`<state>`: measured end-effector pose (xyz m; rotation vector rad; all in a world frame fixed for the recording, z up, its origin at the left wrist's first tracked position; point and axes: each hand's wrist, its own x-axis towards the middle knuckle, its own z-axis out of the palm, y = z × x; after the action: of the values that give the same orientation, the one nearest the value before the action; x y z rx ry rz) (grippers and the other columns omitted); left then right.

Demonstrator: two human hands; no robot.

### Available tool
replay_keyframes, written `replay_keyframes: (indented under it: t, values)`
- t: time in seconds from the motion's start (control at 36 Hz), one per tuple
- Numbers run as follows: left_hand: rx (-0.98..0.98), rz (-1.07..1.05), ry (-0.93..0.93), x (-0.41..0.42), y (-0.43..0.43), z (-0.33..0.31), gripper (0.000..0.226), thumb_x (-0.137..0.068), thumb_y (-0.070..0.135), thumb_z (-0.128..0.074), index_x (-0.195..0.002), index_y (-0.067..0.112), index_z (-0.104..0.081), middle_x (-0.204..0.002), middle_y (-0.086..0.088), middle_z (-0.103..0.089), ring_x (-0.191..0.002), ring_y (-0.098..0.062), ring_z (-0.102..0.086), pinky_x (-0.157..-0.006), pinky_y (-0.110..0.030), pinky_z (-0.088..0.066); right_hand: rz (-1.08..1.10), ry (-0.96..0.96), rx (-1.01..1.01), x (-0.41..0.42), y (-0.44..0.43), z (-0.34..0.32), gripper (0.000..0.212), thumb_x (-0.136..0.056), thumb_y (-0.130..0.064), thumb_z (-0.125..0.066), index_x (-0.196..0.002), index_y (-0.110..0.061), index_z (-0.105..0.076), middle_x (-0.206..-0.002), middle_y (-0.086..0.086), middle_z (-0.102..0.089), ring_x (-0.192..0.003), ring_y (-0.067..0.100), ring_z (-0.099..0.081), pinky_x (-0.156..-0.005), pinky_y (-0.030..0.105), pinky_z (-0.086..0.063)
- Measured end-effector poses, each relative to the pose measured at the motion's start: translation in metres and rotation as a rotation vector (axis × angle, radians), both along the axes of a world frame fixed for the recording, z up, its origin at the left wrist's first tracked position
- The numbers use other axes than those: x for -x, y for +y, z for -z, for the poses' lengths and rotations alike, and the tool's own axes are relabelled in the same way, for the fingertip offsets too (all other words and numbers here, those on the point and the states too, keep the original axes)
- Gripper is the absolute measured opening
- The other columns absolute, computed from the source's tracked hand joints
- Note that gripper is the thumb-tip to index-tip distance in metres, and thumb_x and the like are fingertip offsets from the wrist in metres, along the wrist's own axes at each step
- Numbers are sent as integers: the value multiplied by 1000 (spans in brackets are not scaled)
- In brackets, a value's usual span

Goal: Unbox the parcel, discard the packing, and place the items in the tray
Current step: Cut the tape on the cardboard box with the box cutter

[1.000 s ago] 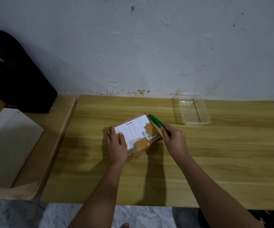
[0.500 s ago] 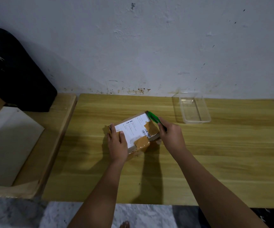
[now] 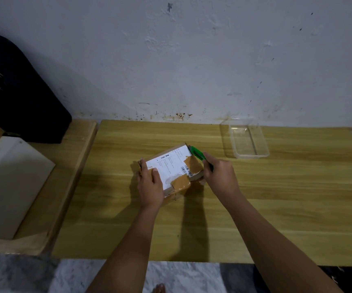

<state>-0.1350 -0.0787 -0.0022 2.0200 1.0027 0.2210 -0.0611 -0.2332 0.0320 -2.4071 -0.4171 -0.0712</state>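
wooden table (image 3: 276, 208) by white wall (image 3: 192, 60): left hand (image 3: 149, 185) flat on parcel (image 3: 171, 166), right hand (image 3: 220, 176) grip pinching green cutter (image 3: 197, 153).

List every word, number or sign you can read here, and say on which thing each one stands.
No text can be read as it stands.
Label on the parcel: rows of small print, too blurred to read.
Same label: a barcode with digits beside it, too small to read.
Green cutter, clear tray, black case: no readable marks visible.
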Motion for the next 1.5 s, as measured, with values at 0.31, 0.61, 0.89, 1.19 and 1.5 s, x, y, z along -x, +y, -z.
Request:
replay_keyframes:
  t: [0.31,0.61,0.89,1.19,1.5]
  values:
    - [-10,-34,16,-2,-4,-1,53,-100,32,-31,-149,25,-12,-139,-21,-40,-120,-34,-44,-83,-33,-38,17,48,67,-7,0,-10,29,-89,-14,-49,-114,-10,-63,-77,24,-68,-68,38,-61,-61,47,-54]
    - [-45,-77,19,-3,-9,-4,54,-99,28,-35,-149,20,-16,-134,-25,-44,-121,-39,-44,-93,-40,-38,25,89,68,22,-48,-13,28,-86,-15,-55,-112,-18,-66,-78,20,-71,-68,35,-64,-62,45,-55]
    - [-36,-47,39,-5,-6,-1,55,-100,30,-33,-149,20,-12,-138,-24,-42,-123,-39,-43,-95,-41,-38,109,97,-3,49,-68,-6,30,-86,-16,-57,-115,-16,-65,-70,15,-71,-51,24,-58,-53,38,-51]
    - [126,-22,-28,31,-40,-8,66,-94,32,-49,-149,22,-14,-138,-18,-40,-123,-33,-42,-94,-36,-38,356,97,-341,57,-53,4,28,-89,-13,-56,-116,-9,-63,-67,18,-69,-50,20,-52,-52,33,-43]
    - [74,419,2,25,13,-1,71,-84,38,-64,-145,25,-29,-142,-7,-29,-132,-21,-31,-106,-32,-34,322,143,-351,54,-36,3,30,-91,-15,-53,-119,-12,-61,-65,6,-62,-48,7,-46,-55,25,-37]
